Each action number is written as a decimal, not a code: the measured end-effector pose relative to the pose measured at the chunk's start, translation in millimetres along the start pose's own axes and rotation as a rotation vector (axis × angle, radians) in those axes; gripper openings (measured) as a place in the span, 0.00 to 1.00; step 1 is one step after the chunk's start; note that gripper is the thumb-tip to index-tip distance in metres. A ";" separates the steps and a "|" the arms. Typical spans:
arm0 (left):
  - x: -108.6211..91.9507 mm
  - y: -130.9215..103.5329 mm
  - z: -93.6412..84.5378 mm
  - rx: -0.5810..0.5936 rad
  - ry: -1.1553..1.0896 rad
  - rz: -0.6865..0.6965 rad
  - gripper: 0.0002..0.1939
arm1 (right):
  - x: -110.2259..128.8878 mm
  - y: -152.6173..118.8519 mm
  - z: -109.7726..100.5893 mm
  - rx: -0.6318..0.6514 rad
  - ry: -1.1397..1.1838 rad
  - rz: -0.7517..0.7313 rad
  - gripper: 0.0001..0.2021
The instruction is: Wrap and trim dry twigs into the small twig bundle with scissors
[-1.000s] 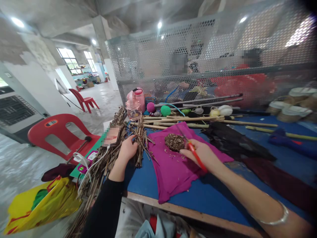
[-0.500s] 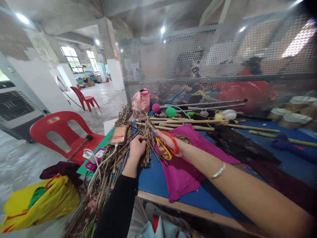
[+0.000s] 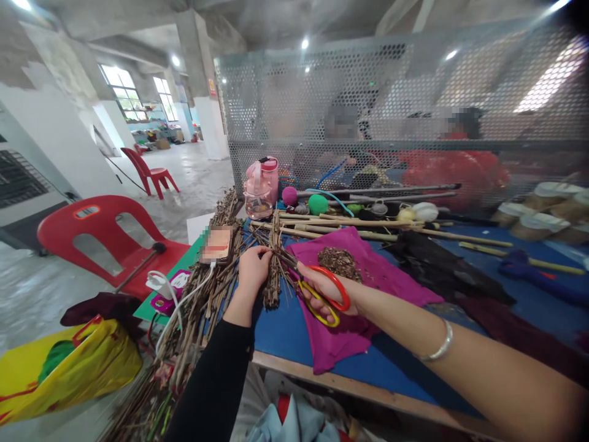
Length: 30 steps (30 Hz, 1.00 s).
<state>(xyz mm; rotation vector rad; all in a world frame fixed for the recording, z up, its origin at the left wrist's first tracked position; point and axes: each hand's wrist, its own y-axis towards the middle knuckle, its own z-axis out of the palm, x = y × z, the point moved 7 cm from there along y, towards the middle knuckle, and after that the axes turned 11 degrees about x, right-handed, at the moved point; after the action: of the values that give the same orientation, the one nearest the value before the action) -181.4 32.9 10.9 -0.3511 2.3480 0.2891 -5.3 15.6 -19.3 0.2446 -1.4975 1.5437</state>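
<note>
Right hand [image 3: 324, 287]: gripping metal scissors [image 3: 344, 290] with red and yellow handles.
Left hand [image 3: 251, 271]: just beside brown dry-stalk bundle [image 3: 272, 288] on blue tabletop [image 3: 280, 336]; its grip I cannot tell.
Magenta cloth [image 3: 331, 334]: bears brown chopped pile [image 3: 339, 261].
Yellow plastic bag [image 3: 108, 362]: contains green item [image 3: 57, 357].

Bare strip of blue tabletop [image 3: 278, 334] runs between left sleeve [image 3: 216, 374] and purple cloth [image 3: 329, 350], open from front edge up to short stems [image 3: 273, 291]. Short stems plus scissors [image 3: 346, 288] fill the gap between left hand [image 3: 252, 270] and right hand [image 3: 324, 291]. Left side cluttered: long stems [image 3: 177, 344], phone [image 3: 217, 245], white cable [image 3: 197, 292]. Back: sticks [image 3: 368, 223] lie crosswise, pink bottle [image 3: 259, 197] upright, metal screen [image 3: 294, 123] walls off far side. Right: black cloth [image 3: 446, 264] lies low, free air above.
</note>
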 end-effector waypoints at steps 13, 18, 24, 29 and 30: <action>-5.2 -1.5 0.8 0.032 0.099 0.024 0.10 | 19.9 6.4 -19.2 -0.393 -0.374 -0.213 0.29; -4.1 -2.1 0.6 0.021 0.084 0.007 0.09 | 26.5 7.4 -15.8 -0.377 -0.434 -0.285 0.29; 12.2 1.0 -3.5 -0.066 -0.058 -0.121 0.11 | 10.6 -6.2 -4.9 -0.117 -0.186 -0.156 0.28; 21.2 3.9 -8.9 -0.150 -0.146 -0.119 0.11 | -9.0 -36.0 -14.1 -0.059 -0.016 -0.236 0.28; 20.9 4.5 -10.3 -0.180 -0.171 -0.089 0.11 | -12.1 -41.0 -16.6 -0.054 0.011 -0.271 0.28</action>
<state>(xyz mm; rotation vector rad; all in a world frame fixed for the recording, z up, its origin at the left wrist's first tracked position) -204.0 30.5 4.0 -0.4959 2.1377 0.4704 37.9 16.6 -4.0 0.3899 -1.4307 1.2851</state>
